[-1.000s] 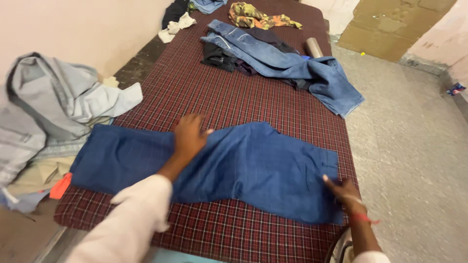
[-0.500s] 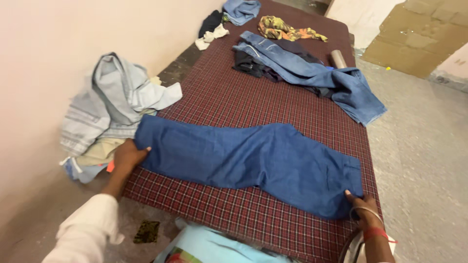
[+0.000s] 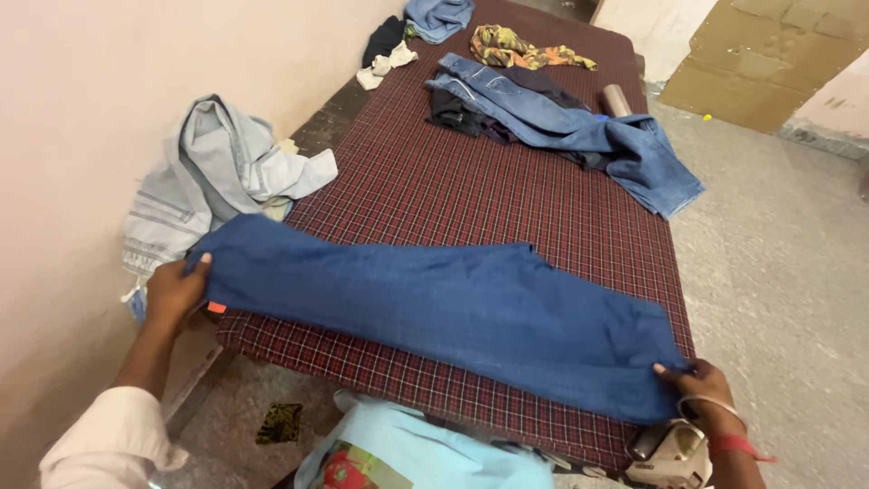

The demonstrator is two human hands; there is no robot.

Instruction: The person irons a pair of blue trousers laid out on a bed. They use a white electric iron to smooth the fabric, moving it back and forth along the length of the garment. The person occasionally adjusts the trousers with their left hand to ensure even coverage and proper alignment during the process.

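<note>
Blue woven trousers [image 3: 453,312] lie stretched across the near end of the checked bed [image 3: 471,195], soft and limp, light enough to sag wherever unsupported. The left hand [image 3: 175,292] pinches the hem end at 9 o'clock, off the bed's edge; the right hand [image 3: 701,388] grips the waist end at 4 o'clock, fingers closed on cloth. Hems and waistband look like the surest holds. Open checked cover lies toward 12, before the jeans [image 3: 561,127]; a pale pile [image 3: 213,177] crowds 10 o'clock.

Probably home: clothes-strewn checked bed [image 3: 471,199]
</note>
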